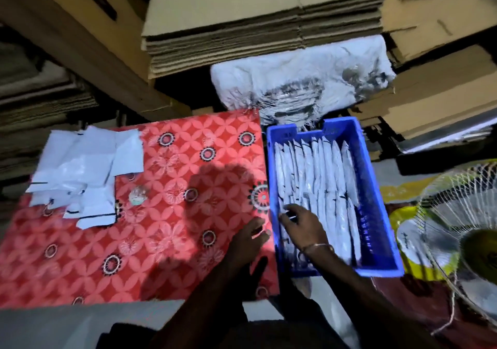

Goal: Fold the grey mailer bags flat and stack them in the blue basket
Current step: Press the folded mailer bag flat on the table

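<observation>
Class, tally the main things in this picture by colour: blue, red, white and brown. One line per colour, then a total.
Blue: 1, the blue basket
Red: 1, the red patterned cloth
White: 1, the woven sack behind the basket
Brown: 1, the nearest stack of flat cardboard
Total: 4

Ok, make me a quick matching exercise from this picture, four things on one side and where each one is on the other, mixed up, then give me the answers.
Things:
1. loose grey mailer bags
2. folded mailer bags
3. right hand
4. fan

Places:
A. right of the blue basket
B. standing in rows inside the basket
C. piled on the far left of the red patterned cloth
D. reaching into the near left end of the basket

Pairs: 1-C, 2-B, 3-D, 4-A
</observation>
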The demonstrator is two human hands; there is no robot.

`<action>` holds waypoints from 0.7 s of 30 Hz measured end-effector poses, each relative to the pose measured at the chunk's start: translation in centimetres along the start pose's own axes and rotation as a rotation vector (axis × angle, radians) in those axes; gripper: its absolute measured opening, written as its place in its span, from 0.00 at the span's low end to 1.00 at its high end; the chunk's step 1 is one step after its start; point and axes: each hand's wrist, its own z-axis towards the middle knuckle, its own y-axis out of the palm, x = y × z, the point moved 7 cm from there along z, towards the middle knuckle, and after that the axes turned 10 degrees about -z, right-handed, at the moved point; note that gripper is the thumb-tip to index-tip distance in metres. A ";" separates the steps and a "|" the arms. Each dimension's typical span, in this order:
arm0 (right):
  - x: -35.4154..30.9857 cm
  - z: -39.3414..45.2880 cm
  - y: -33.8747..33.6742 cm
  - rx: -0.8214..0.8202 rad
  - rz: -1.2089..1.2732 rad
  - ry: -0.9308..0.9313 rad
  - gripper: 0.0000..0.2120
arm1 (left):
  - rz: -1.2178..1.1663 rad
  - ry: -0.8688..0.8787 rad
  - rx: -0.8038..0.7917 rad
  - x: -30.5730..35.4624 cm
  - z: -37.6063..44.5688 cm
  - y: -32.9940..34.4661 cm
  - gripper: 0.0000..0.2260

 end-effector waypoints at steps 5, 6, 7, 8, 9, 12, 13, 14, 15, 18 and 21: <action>-9.8 -2.0 5.6 -0.099 -0.006 -0.218 0.07 | -0.150 0.082 0.151 -1.4 -3.0 -10.0 0.17; -11.7 -2.5 7.0 -0.138 0.011 -0.265 0.05 | -0.167 0.088 0.184 -2.0 -3.8 -12.0 0.17; -13.3 -3.0 8.4 -0.170 0.016 -0.298 0.09 | -0.192 0.096 0.212 -2.5 -4.6 -14.0 0.17; -14.9 -3.5 9.8 -0.193 0.019 -0.330 0.15 | -0.210 0.100 0.237 -3.2 -5.3 -15.9 0.16; -16.3 -4.0 11.0 -0.210 0.017 -0.350 0.18 | -0.226 0.108 0.270 -3.8 -6.1 -17.8 0.15; -19.5 -5.0 15.1 -0.269 -0.016 -0.365 0.15 | -0.317 0.104 0.352 -5.9 -7.8 -23.3 0.10; -20.5 -5.4 16.3 -0.283 -0.025 -0.376 0.12 | -0.332 0.097 0.357 -6.6 -8.2 -24.8 0.10; -21.5 -5.8 17.4 -0.292 -0.017 -0.389 0.09 | -0.342 0.090 0.373 -7.4 -8.6 -26.4 0.12; -22.3 -6.0 18.4 -0.288 -0.006 -0.388 0.06 | -0.340 0.085 0.385 -8.1 -9.0 -27.9 0.13; -24.6 -6.9 21.1 -0.275 -0.008 -0.397 0.12 | -0.377 0.086 0.388 -10.1 -9.7 -31.8 0.14; -25.9 -7.5 23.2 -0.280 -0.038 -0.386 0.02 | -0.374 0.076 0.410 -10.7 -10.3 -34.4 0.23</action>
